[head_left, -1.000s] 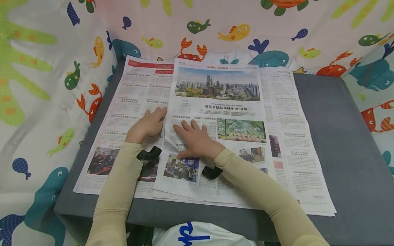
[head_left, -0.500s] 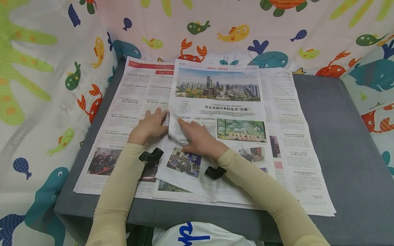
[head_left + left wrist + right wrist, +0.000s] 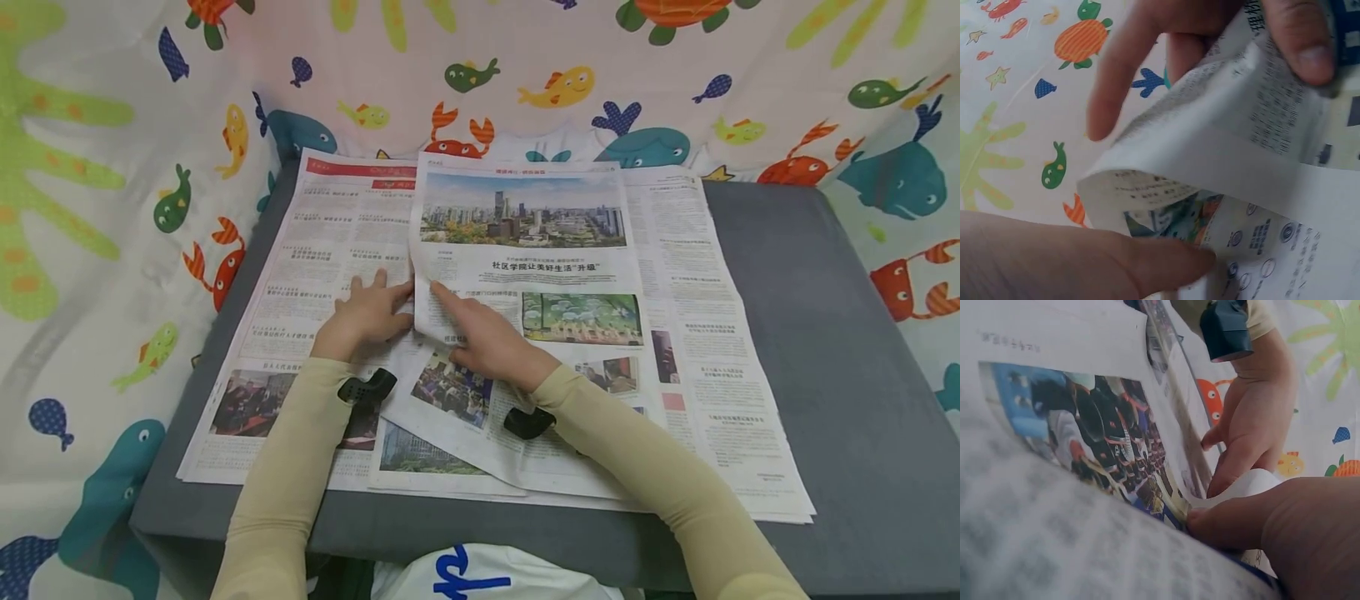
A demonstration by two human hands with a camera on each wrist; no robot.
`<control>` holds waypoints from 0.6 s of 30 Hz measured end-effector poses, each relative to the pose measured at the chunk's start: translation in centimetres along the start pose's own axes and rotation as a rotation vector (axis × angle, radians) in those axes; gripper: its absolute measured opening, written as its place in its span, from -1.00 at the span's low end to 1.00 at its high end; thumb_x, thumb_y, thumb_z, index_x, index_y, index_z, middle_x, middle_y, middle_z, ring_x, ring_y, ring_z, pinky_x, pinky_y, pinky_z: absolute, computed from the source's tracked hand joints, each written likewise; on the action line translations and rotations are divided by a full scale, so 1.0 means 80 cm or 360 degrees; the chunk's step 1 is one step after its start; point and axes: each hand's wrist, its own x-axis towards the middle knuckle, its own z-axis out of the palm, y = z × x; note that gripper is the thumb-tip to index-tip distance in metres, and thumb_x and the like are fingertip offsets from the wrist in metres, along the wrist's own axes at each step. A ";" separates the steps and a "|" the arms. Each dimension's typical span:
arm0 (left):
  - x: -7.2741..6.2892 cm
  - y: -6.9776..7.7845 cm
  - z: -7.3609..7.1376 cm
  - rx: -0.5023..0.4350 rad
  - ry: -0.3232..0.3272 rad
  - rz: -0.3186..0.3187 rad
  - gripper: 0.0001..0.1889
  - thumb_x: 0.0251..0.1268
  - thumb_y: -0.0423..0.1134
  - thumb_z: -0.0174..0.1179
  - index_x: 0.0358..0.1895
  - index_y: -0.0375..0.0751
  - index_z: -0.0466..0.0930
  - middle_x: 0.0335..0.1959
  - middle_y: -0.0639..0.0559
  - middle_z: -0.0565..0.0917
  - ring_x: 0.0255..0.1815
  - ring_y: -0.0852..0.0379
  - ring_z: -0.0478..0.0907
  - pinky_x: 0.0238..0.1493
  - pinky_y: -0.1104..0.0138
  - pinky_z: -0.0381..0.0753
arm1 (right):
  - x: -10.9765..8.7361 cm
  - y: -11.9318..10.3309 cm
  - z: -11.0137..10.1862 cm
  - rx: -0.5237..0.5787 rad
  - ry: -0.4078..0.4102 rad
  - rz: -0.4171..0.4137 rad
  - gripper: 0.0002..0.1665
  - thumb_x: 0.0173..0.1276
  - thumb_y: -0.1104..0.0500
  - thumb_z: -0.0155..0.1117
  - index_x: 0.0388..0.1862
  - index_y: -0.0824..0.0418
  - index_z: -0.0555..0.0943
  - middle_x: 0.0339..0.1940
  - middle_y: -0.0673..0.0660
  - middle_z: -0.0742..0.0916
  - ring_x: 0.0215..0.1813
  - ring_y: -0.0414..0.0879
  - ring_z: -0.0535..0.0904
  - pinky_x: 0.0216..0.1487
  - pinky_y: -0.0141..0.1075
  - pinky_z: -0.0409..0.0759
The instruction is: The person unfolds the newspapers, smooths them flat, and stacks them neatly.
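Note:
A newspaper sheet (image 3: pixel 562 275) with a city skyline photo lies on top of wider spread pages. My right hand (image 3: pixel 491 337) pinches its left part between thumb and fingers, the index finger stretched toward the edge. Seen from the left wrist, the paper (image 3: pixel 1229 150) bulges into a raised fold beside the right thumb (image 3: pixel 1307 53). My left hand (image 3: pixel 363 315) rests by the sheet's left edge, fingers spread over the page below and thumb at the edge. In the right wrist view, the left hand (image 3: pixel 1254 419) appears just beyond the curled paper edge.
Underneath, newspaper pages extend left (image 3: pixel 300 275) and right (image 3: pixel 712 333) on a grey table (image 3: pixel 817 375). A page with a building photo (image 3: pixel 427 450) shows below the shifted lower corner. Behind and left hangs a sea-animal printed cloth (image 3: pixel 525 42).
My right fingers have drawn together, and the top sheet's lower left part has swung right and buckled, uncovering a page beneath. My left thumb has moved out to the sheet's edge.

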 end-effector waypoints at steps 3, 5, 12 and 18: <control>0.000 0.002 0.000 0.0021 -0.0006 0.0012 -0.24 0.47 0.08 0.07 0.66 0.10 0.04 0.69 -0.35 -0.20 0.63 -0.59 -0.33 0.38 -0.59 -0.09 | -0.004 0.001 -0.006 0.0026 0.0026 -0.0011 0.24 0.31 0.29 0.43 0.73 -0.01 -0.16 0.45 0.33 0.51 0.32 0.15 0.56 0.11 -0.02 0.62; -0.001 0.004 0.000 0.0031 -0.0003 0.0025 -0.20 0.44 0.10 0.13 0.66 0.06 0.04 0.69 -0.36 -0.17 0.63 -0.60 -0.29 0.37 -0.59 -0.06 | -0.008 0.000 -0.013 0.0036 0.0062 -0.0028 0.22 0.32 0.28 0.43 0.73 0.01 -0.15 0.42 0.31 0.53 0.24 0.12 0.59 0.05 -0.05 0.62; -0.003 0.004 0.001 0.0061 0.0027 0.0030 -0.14 0.39 0.11 0.20 0.65 -0.05 0.06 0.68 -0.39 -0.14 0.61 -0.63 -0.23 0.34 -0.60 -0.01 | -0.027 -0.010 -0.053 0.0225 0.0274 -0.0082 0.20 0.33 0.28 0.42 0.73 0.02 -0.13 0.59 0.24 0.39 -0.41 -0.07 0.54 -0.36 -0.22 0.49; -0.008 0.004 0.003 0.0043 0.0053 0.0043 -0.07 0.34 0.26 0.19 0.64 -0.09 0.07 0.67 -0.41 -0.13 0.61 -0.64 -0.24 0.32 -0.62 -0.02 | -0.053 -0.020 -0.097 0.0374 0.0488 -0.0021 0.25 0.30 0.24 0.45 0.73 -0.10 -0.15 0.40 0.24 0.53 -0.64 -0.09 0.25 -0.46 -0.22 0.37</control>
